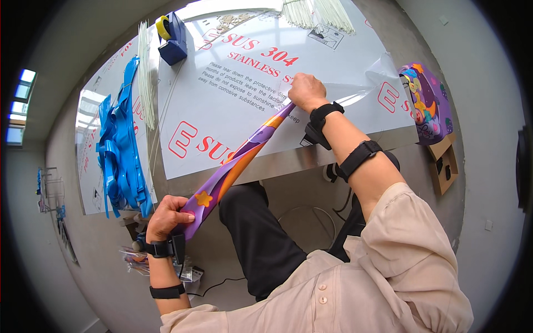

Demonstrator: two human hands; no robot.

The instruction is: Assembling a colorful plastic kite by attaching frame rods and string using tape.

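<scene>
A purple and orange printed fabric piece (247, 150) with a yellow-orange star on it is pulled into a long, narrow, folded strip between my two hands. It slants from the table's near edge at the lower left up toward the middle of the table. Around its lower left end my left hand (166, 217) is closed, thumb pressed on the cloth, just off the table edge. My right hand (308, 90) makes a fist over the table and grips the narrow upper end. Its fingers hide that tip of the fabric.
A film-covered table (344, 61) spreads in front of me. On its left lie blue plastic strips (119, 150) and thin white rods (146, 83), near a blue tape dispenser (173, 41). More rods (333, 16) lie at the far edge. Purple printed fabric (436, 105) hangs at the right, above a cardboard box (446, 169).
</scene>
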